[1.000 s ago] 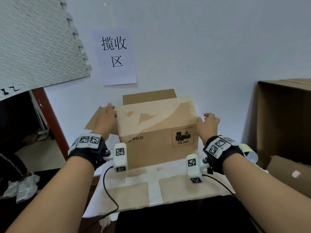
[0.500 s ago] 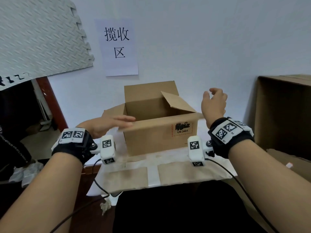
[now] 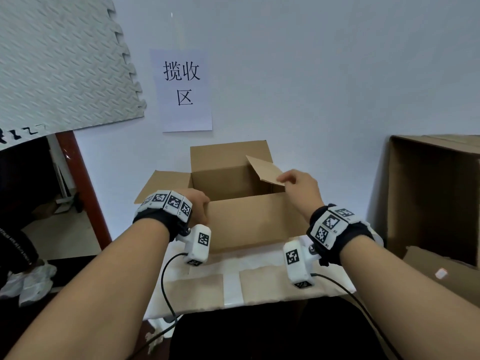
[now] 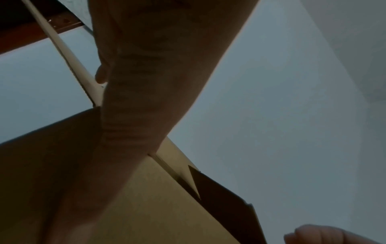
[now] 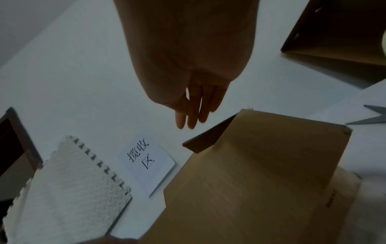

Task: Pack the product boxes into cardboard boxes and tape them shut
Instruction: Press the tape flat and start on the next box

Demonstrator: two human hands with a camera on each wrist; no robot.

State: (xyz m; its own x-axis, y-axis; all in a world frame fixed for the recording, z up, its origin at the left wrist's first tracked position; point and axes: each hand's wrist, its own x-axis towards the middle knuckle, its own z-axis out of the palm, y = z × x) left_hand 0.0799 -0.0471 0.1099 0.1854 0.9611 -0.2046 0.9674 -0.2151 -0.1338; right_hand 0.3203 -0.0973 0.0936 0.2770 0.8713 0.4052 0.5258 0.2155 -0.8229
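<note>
An open cardboard box [image 3: 249, 222] stands on the table, and what shows of its inside is bare. Its back flap [image 3: 228, 157] stands up and its left flap [image 3: 163, 183] is spread outward. My left hand [image 3: 198, 207] lies at the near left corner and presses the near flap down over the front wall. In the left wrist view the palm [image 4: 146, 82] lies flat along the cardboard [image 4: 156, 206]. My right hand [image 3: 298, 185] touches the edge of the right flap [image 3: 265, 168], which leans inward. The right wrist view shows its fingers [image 5: 194, 115] straight above the box [image 5: 250, 173].
The table [image 3: 233, 284] has a white cover with brown patches. A large cardboard box [image 3: 436, 193] stands open on its side at the right. Scissors [image 5: 371, 115] lie behind the small box. A paper sign [image 3: 184, 89] and a foam mat [image 3: 59, 66] hang on the wall.
The box went from showing its taped face to standing open. The near flap has gone down over the front label under my left hand. My right hand has dropped onto the right flap.
</note>
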